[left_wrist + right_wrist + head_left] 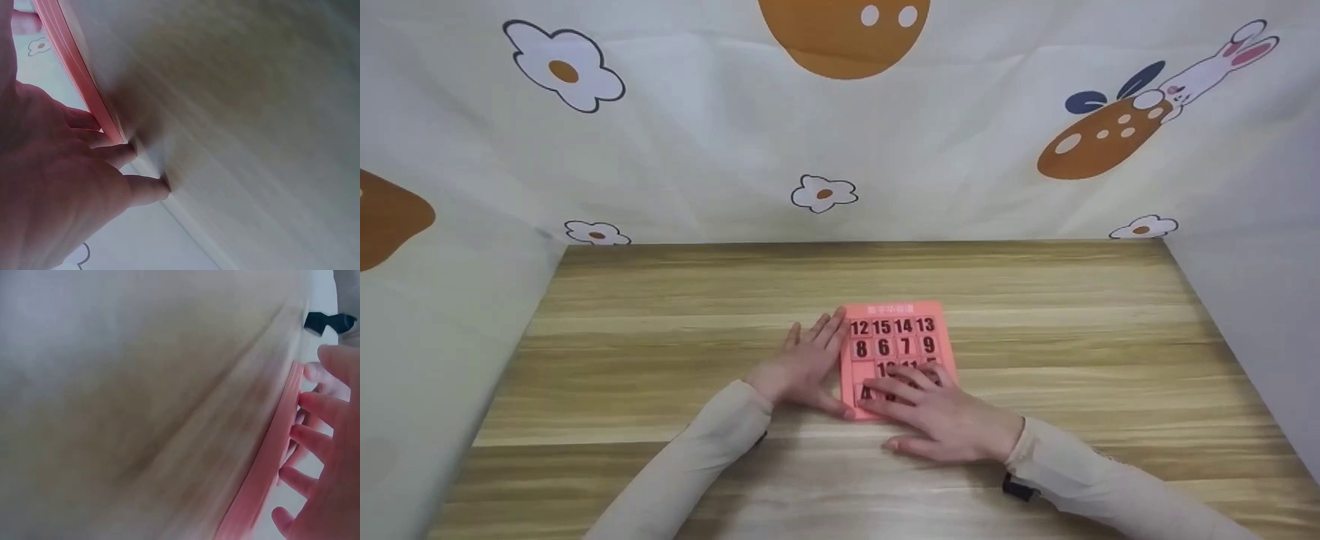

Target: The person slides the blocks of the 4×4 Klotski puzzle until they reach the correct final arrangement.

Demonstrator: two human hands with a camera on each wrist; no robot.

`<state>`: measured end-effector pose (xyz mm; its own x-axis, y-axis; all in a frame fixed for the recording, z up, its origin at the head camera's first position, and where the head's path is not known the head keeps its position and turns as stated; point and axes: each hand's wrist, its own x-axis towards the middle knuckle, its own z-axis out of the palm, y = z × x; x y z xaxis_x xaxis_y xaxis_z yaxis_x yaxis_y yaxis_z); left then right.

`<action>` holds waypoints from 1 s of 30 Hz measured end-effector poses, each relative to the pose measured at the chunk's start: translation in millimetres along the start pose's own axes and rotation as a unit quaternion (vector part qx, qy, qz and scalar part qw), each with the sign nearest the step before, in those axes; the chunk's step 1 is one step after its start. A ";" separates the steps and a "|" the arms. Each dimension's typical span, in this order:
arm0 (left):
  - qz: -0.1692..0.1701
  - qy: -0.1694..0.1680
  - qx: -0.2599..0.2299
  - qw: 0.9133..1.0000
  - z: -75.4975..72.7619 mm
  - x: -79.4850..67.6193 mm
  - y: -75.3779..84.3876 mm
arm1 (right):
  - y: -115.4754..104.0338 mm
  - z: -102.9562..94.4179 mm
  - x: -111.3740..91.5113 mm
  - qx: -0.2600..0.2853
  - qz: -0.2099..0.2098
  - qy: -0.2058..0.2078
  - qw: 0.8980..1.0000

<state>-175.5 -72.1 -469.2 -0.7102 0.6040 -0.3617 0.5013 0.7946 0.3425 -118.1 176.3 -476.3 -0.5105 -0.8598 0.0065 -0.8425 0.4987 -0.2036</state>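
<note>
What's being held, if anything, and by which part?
Nothing is gripped. Left hand rests against the number sliding puzzle at its left edge and lower-left corner; right hand lies over its lower tiles.

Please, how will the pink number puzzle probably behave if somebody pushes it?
The pink number puzzle looks stiff, since its edge runs straight in both wrist views. Lying flat on the table, it would probably slide, not tip. Its tiles may shift inside, because the square below the 8 is vacant.
</note>
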 end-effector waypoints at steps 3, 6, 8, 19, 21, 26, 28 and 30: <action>0.001 0.001 0.002 1.000 -0.1 -1.3 1.1 | -1.4 -1.4 -1.6 0.000 -0.004 0.003 1.000; 0.002 -0.001 0.005 1.000 -0.3 -1.9 1.7 | 0.6 -3.4 -1.1 0.005 0.000 0.003 1.000; 0.001 -0.003 0.005 1.000 -0.5 -1.9 1.8 | 3.4 -5.0 0.3 0.013 0.005 0.007 1.000; 0.012 0.008 -0.009 1.000 -0.9 -2.8 -1.3 | 21.6 -8.8 16.9 0.052 0.067 -0.007 0.996; 0.011 0.009 -0.010 1.000 -0.5 -2.4 -1.8 | 22.3 -10.7 21.7 0.044 0.072 -0.009 0.996; 0.007 0.012 -0.007 1.000 1.2 -0.9 -2.1 | 21.9 -10.0 28.1 0.035 0.079 -0.020 0.996; 0.004 0.011 -0.005 1.000 1.3 -0.8 -2.1 | 20.3 -8.4 27.2 0.032 0.074 -0.021 0.997; 0.002 0.012 -0.004 1.000 1.2 -1.0 -2.6 | 17.2 -7.6 24.8 0.035 0.068 -0.024 0.997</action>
<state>-175.5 -74.7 -470.7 -0.7198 0.6054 -0.3396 0.5007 0.7917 0.3501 -146.5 164.5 -472.2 -0.6086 -0.7902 -0.0725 -0.7513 0.6032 -0.2680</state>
